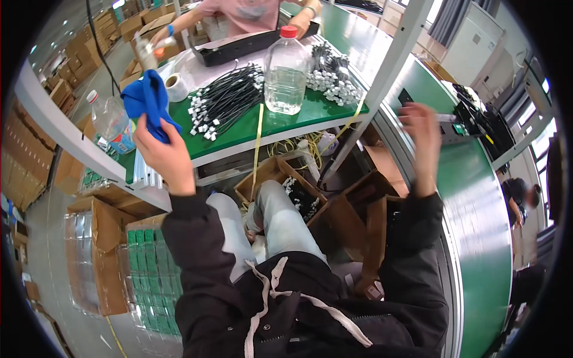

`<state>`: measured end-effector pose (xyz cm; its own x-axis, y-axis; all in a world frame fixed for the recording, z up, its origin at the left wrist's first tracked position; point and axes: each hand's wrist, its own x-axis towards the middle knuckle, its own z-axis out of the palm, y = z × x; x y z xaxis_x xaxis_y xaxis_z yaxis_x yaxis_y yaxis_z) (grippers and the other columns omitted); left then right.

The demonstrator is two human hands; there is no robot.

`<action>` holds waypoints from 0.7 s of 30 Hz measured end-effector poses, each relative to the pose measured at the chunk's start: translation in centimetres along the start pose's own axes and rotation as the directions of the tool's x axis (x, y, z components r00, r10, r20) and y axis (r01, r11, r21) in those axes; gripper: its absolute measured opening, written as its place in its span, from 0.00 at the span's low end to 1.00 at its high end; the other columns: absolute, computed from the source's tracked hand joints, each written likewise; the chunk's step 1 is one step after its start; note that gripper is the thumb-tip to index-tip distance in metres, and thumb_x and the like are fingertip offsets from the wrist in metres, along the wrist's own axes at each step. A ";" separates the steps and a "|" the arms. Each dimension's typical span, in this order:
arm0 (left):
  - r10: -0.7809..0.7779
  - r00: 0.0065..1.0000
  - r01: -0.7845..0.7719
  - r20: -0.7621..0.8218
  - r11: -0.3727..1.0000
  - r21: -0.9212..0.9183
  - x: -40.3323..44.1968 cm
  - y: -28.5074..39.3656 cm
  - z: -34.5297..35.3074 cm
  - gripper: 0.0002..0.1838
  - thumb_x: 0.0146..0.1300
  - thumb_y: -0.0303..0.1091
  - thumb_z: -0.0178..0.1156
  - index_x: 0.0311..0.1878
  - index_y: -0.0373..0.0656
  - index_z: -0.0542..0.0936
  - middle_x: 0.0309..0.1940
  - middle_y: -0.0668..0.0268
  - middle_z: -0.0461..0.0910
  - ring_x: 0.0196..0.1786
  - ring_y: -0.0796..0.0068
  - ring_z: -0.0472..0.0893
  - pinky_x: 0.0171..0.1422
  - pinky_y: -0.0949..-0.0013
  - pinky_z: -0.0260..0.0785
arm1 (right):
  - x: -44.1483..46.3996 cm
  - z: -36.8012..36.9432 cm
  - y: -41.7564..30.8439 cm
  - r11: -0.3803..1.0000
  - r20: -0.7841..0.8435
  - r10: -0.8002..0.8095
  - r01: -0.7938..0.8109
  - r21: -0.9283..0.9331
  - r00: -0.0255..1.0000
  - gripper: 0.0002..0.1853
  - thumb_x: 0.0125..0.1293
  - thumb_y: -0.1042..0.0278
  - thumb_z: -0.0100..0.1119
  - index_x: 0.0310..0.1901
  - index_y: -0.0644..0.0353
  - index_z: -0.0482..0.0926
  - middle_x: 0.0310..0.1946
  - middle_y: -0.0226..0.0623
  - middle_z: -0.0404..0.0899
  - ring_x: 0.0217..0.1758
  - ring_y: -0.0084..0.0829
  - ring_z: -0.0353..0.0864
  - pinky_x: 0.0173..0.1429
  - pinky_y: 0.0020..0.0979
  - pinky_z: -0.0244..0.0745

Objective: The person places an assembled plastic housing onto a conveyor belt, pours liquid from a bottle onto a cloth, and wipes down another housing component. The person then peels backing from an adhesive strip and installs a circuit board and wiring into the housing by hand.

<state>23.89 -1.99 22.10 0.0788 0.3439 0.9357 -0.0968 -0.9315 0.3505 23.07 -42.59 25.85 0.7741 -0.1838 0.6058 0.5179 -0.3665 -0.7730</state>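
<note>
My left hand (164, 154) is closed on a blue cloth (149, 101) above the left end of the green worktop. My right hand (422, 134) is raised by the green bench on the right; its fingers are smeared by motion. Ahead on the worktop lies a bundle of black cables (230, 95) with white connectors. A large clear bottle (285, 77) with a red cap stands beside it, partly filled. More white connectors (334, 83) are piled to its right. A white roll (176, 88) sits just behind the cloth.
Across the worktop a person (242, 18) handles a long black part (253, 48). A plastic bottle (109, 119) stands at the left. Below are open cardboard boxes (352, 227) and a tray of green boards (152, 274). A metal post (397, 53) rises between the benches.
</note>
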 end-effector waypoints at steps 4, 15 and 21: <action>0.310 0.936 -0.260 0.165 0.928 -0.268 -5.5 7.7 -4.6 0.20 0.52 0.22 0.61 0.52 0.39 0.77 0.41 0.56 0.77 0.40 0.57 0.76 0.43 0.57 0.69 | -7.6 10.7 -2.2 0.812 0.513 0.083 -0.357 0.462 0.854 0.29 0.70 0.65 0.48 0.68 0.60 0.50 0.58 0.47 0.65 0.53 0.32 0.74 0.53 0.31 0.72; 0.757 0.508 -0.481 0.412 0.646 -0.593 -13.0 10.9 -9.3 0.11 0.55 0.31 0.56 0.42 0.47 0.79 0.44 0.67 0.78 0.44 0.74 0.76 0.49 0.72 0.66 | -13.5 11.5 -1.0 0.855 0.315 0.373 -0.455 0.247 0.873 0.36 0.57 0.72 0.64 0.66 0.57 0.57 0.51 0.37 0.72 0.53 0.27 0.73 0.57 0.27 0.69; 0.653 0.564 0.125 0.505 0.537 -0.834 -10.7 10.2 -7.3 0.22 0.44 0.36 0.65 0.46 0.45 0.79 0.42 0.66 0.78 0.45 0.67 0.77 0.52 0.62 0.64 | -13.8 9.4 1.4 0.599 0.361 0.515 -0.628 0.497 0.777 0.30 0.55 0.77 0.61 0.62 0.57 0.66 0.50 0.35 0.73 0.51 0.25 0.73 0.55 0.26 0.70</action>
<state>14.82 -14.36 15.92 0.4819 -0.4742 0.7368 -0.8701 -0.3586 0.3383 16.53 -31.95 14.61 1.0000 -0.0018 0.0048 0.0052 0.3497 -0.9369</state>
